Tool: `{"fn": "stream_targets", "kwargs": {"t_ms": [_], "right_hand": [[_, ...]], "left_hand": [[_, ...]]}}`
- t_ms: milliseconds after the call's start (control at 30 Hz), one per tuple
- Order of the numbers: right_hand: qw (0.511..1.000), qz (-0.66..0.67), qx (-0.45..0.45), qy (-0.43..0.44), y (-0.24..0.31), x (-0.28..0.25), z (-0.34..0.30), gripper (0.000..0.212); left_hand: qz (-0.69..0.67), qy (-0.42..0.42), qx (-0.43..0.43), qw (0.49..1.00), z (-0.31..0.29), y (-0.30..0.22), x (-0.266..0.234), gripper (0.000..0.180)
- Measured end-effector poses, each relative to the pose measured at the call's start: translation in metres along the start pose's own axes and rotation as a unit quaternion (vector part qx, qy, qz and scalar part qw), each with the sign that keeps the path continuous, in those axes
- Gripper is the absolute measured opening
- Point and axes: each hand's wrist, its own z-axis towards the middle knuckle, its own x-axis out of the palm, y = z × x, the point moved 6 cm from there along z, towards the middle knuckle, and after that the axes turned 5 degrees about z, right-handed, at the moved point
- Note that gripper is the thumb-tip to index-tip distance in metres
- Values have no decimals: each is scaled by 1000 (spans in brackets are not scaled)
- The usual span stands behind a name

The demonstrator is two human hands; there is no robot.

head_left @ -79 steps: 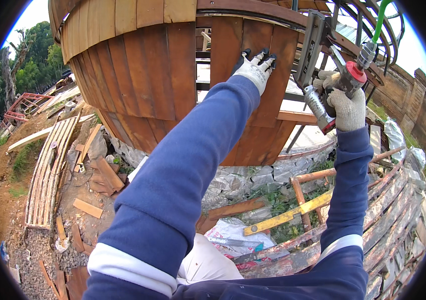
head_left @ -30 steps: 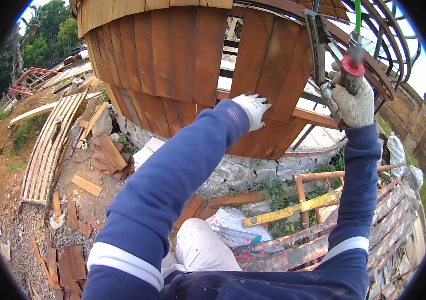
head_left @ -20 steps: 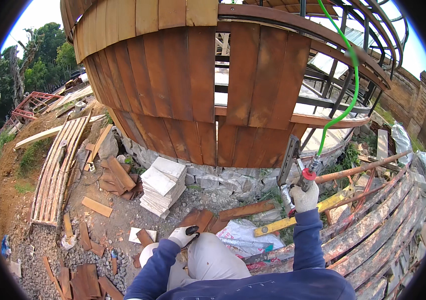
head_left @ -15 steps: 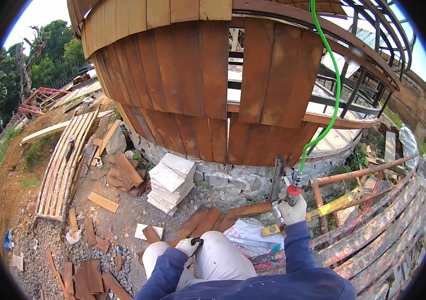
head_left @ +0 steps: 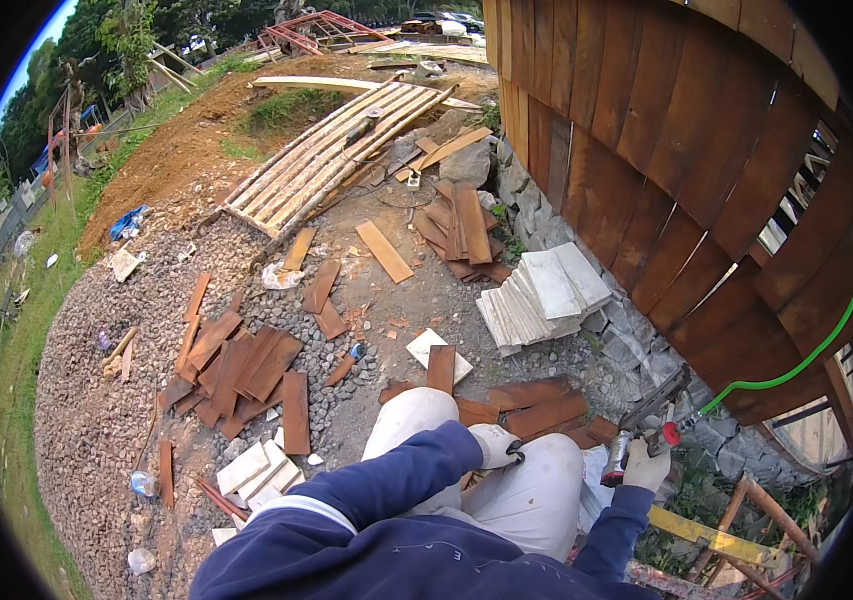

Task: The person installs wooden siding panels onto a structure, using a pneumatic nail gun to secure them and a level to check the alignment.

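My right hand [head_left: 649, 466], in a pale work glove, grips a nail gun [head_left: 619, 452] with a silver body and a long dark magazine. At the red fitting on its handle a bright green air hose [head_left: 815, 352] joins on and runs up to the right. My gloved left hand [head_left: 494, 446] rests by my knees, its fingers closed around a small black object [head_left: 517, 454]; most of that object is hidden in the grip. Several brown wooden shingles [head_left: 545, 412] lie on the ground just beyond my knees.
A wall of overlapping brown boards [head_left: 687, 150] rises at the right on a stone base [head_left: 537, 205]. Stacked white tiles [head_left: 547, 300] stand beside it. Shingle offcuts [head_left: 247, 368] lie scattered on gravel at the left. Farther off lies a slatted panel [head_left: 337, 160]. A yellow bar [head_left: 712, 540] lies at lower right.
My view has turned left, so the wall has shifted right and more gravel and shingles show. Both hands keep their holds, with the nail gun still at my right.
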Motion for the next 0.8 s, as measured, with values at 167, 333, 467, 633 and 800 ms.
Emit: {"fn": "stream_targets", "kwargs": {"t_ms": [167, 333, 467, 633, 800], "right_hand": [[998, -34, -30, -39, 13, 20, 5, 37], [989, -111, -32, -90, 39, 33, 2, 66], [933, -199, -236, -184, 107, 35, -31, 74], [853, -279, -417, -146, 169, 72, -74, 73], [917, -171, -327, 150, 160, 161, -62, 72]], "left_hand": [[6, 0, 20, 1000, -21, -6, -5, 44], [3, -25, 47, 999, -20, -2, 0, 51], [-8, -3, 51, 999, -30, -10, -7, 57], [-21, 1, 83, 996, -23, -10, -5, 61], [-35, 3, 98, 995, -28, -8, -17, 60]]}}
